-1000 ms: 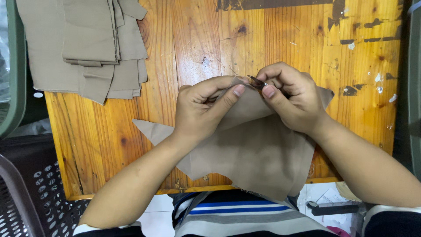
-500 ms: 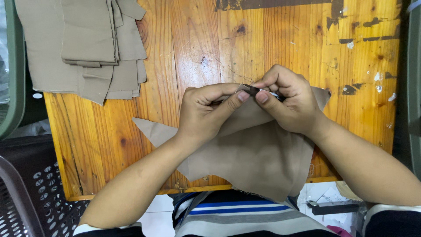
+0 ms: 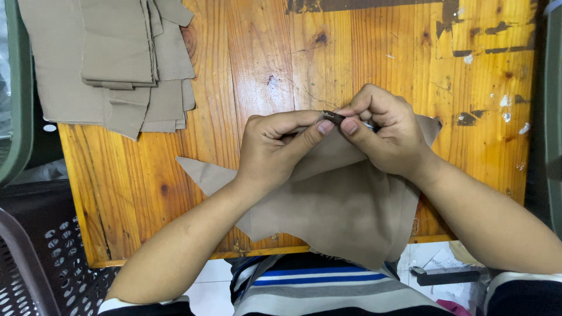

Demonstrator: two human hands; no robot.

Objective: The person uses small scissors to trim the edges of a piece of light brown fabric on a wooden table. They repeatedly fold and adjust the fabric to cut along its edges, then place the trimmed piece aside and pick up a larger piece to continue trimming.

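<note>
A tan piece of cut fabric lies across the near edge of the wooden table and hangs over toward my lap. My left hand pinches the fabric's upper edge between thumb and forefinger. My right hand meets it fingertip to fingertip and grips a small dark tool at the same spot on the fabric edge. What kind of tool it is cannot be made out. Both hands rest above the middle of the table.
A stack of tan fabric pieces lies at the table's far left corner. A dark perforated plastic basket stands left of the table. A green frame edge runs along the left side. Dark paint marks spot the table's right part.
Both hands have shifted slightly toward the table's far side with the fabric edge. The pinch at the fingertips has tightened; the fabric stays in place.
</note>
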